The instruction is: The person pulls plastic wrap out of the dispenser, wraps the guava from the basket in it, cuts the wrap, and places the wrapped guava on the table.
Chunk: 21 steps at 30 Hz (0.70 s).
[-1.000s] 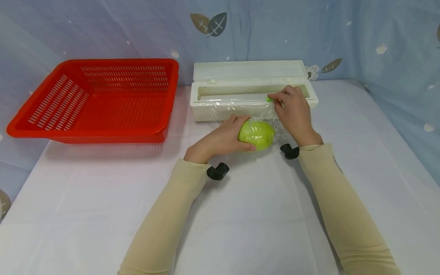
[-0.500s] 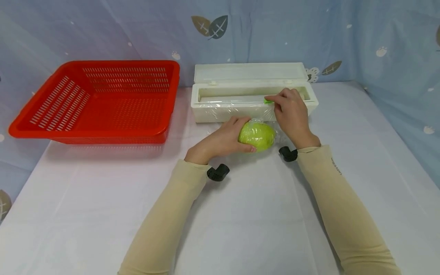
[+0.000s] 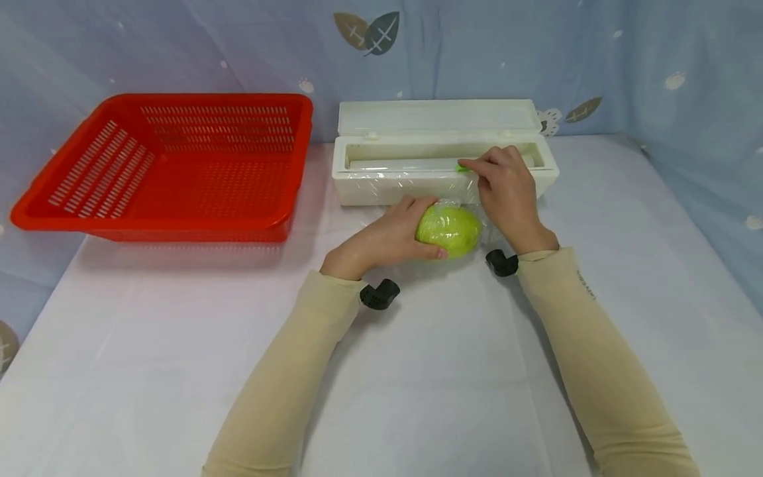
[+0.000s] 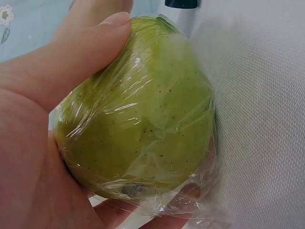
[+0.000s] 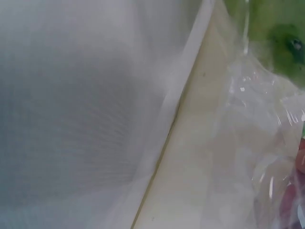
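A green pear-shaped fruit [image 3: 448,232] wrapped in cling film [image 4: 133,100] is gripped by my left hand [image 3: 396,238], thumb along its near side and fingers at its far side. Behind it stands a white cling film box [image 3: 381,189] with its lid up and a film roll [image 3: 405,164] inside. Film stretches from the box's front edge down to the fruit. My right hand [image 3: 507,192] pinches a small bright green slide cutter [image 3: 461,168] on that edge. In the right wrist view, only a bit of fingers [image 5: 300,160] shows beside the crumpled film.
A red slotted plastic basket [image 3: 226,192] sits on the left of the white-covered table [image 3: 429,371]. The box stands close to the blue patterned curtain [image 3: 477,53] at the back. Black wrist cameras [image 3: 379,294] project inward from both sleeves.
My right hand has slid the green cutter slightly left along the box's front edge. The left hand keeps its hold on the wrapped fruit. The head view has shifted a little.
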### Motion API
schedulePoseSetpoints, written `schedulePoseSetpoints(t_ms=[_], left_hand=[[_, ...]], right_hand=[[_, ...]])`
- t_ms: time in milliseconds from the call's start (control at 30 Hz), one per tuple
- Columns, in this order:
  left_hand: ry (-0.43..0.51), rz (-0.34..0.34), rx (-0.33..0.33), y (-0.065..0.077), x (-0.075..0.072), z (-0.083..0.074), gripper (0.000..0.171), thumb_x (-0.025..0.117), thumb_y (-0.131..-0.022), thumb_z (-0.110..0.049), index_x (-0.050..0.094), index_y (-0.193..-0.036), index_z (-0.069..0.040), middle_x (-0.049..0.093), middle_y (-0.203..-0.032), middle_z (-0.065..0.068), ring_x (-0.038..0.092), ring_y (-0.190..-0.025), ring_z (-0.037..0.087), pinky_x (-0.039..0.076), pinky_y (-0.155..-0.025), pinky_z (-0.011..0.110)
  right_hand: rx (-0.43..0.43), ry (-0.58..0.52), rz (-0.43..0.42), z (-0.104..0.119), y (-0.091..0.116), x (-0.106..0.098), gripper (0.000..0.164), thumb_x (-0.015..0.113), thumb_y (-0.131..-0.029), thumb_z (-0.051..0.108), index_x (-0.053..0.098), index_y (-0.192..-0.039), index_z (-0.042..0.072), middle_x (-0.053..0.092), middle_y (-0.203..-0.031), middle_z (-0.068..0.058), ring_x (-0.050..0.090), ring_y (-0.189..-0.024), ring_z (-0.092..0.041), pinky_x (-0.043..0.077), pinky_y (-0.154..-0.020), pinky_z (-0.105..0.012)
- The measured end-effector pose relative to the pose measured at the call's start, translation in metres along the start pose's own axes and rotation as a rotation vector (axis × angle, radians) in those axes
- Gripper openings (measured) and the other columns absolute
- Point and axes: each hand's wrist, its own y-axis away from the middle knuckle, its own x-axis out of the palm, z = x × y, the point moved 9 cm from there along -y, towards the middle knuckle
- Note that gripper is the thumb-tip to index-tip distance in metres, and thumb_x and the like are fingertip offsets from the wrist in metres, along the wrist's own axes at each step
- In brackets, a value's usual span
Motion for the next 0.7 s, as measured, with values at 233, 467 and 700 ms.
schedulePoseSetpoints(t_ms=[233,467,700], left_hand=[[0.023,-0.009,0.001,0.000,-0.002,0.000,0.088,0.069,-0.070,-0.050,0.023,-0.138,-0.020,0.031,-0.129,0.003,0.035,-0.110,0.016,0.035,-0.089,0.034],[0.046,-0.001,-0.001,0.001,0.000,0.002,0.087,0.069,-0.071,-0.048,0.023,-0.139,-0.019,0.030,-0.131,0.004,0.035,-0.112,0.017,0.035,-0.091,0.035],[0.052,-0.010,0.011,-0.001,0.000,-0.001,0.088,0.069,-0.071,-0.048,0.023,-0.139,-0.018,0.030,-0.130,0.004,0.035,-0.110,0.016,0.035,-0.089,0.034]], right_hand=[[0.002,-0.078,0.044,-0.003,-0.002,0.001,0.038,0.044,-0.086,-0.011,0.067,-0.106,0.011,0.056,-0.085,-0.008,0.040,-0.080,-0.026,0.033,-0.068,-0.032],[0.068,-0.149,0.102,-0.011,-0.002,0.009,0.044,0.042,-0.085,-0.013,0.067,-0.108,0.015,0.060,-0.091,-0.006,0.040,-0.082,-0.024,0.032,-0.070,-0.033],[0.129,-0.181,0.098,-0.018,-0.003,0.007,0.045,0.042,-0.084,-0.014,0.068,-0.104,0.016,0.062,-0.093,-0.002,0.039,-0.084,-0.022,0.031,-0.070,-0.030]])
